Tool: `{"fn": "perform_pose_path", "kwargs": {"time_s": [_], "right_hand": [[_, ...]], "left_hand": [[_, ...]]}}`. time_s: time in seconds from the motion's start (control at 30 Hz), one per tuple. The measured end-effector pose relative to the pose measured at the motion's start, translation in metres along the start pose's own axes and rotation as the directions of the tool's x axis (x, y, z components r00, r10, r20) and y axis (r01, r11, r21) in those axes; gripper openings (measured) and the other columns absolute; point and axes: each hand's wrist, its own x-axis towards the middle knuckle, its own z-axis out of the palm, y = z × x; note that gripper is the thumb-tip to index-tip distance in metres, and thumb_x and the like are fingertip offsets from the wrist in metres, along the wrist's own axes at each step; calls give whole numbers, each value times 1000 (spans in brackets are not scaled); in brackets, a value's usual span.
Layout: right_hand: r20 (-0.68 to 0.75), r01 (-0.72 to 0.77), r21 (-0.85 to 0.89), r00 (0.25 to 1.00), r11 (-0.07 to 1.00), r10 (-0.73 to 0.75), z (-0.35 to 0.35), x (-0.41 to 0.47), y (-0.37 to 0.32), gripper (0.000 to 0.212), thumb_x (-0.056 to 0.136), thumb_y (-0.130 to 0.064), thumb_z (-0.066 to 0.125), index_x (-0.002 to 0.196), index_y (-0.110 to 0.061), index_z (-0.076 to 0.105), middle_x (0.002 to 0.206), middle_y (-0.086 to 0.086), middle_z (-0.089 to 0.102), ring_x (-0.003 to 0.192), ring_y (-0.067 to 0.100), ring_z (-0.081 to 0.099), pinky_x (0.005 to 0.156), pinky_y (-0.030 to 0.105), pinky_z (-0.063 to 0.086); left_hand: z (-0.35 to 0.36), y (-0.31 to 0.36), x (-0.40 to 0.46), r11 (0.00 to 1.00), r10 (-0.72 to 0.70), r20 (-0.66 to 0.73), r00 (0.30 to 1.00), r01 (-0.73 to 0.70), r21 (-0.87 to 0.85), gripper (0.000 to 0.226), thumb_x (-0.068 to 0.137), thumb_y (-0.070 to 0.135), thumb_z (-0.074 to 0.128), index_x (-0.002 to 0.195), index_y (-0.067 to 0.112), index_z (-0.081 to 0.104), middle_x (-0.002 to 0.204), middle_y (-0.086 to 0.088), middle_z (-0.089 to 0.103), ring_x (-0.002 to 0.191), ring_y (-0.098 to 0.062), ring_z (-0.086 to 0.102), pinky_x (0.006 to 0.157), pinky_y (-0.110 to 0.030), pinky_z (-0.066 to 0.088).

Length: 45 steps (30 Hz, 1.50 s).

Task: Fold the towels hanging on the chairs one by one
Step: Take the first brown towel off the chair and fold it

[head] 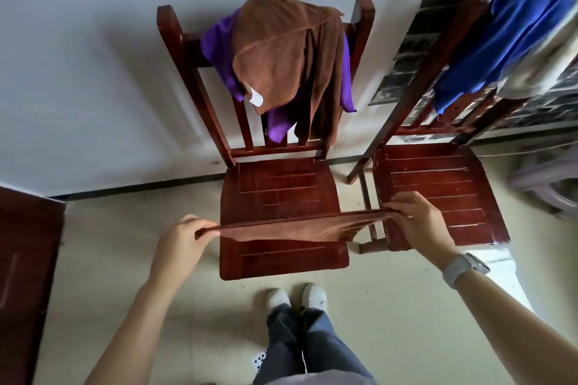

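A brown towel (291, 228) is stretched flat and taut above the seat of the middle wooden chair (281, 187). My left hand (181, 241) pinches its left end and my right hand (419, 222) pinches its right end. Over that chair's backrest hang another brown towel (281, 50) with a white label and a purple towel (219, 50) beneath it. On the right chair (438, 184), a blue towel (506, 40) hangs over the backrest, with a pale cloth (538, 72) beside it.
A dark wooden piece of furniture (25, 259) stands at the left edge. The white wall is right behind the chairs. A pale plastic stool (544, 184) sits at the far right. My feet (297, 297) stand on the beige floor just in front of the middle chair.
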Motion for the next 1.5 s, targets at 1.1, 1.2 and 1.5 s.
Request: {"fn": "perform_pose_path", "kwargs": {"time_s": [1.1, 1.2, 1.5], "right_hand": [[114, -338, 60, 937, 939, 330, 78, 15, 18, 10, 76, 1, 67, 86, 0, 71, 85, 11, 59, 77, 25, 57, 63, 7, 41], [117, -313, 50, 945, 948, 306, 95, 55, 23, 11, 78, 2, 64, 87, 0, 69, 87, 8, 58, 75, 18, 52, 63, 7, 36], [120, -396, 190, 917, 898, 379, 137, 140, 44, 18, 78, 6, 61, 78, -12, 61, 93, 10, 58, 80, 32, 64, 72, 30, 55]], "left_hand": [[74, -57, 39, 956, -214, 51, 975, 220, -194, 10, 76, 6, 70, 83, 0, 66, 80, -9, 67, 73, -21, 57, 60, -12, 36], [83, -69, 78, 969, -212, 85, 974, 221, -114, 11, 76, 12, 72, 84, 6, 67, 84, -8, 67, 77, -21, 58, 67, -24, 39], [103, -89, 169, 963, -201, 155, 967, 224, -147, 13, 76, 9, 71, 76, 15, 60, 77, -11, 65, 57, -21, 62, 71, -42, 54]]}}
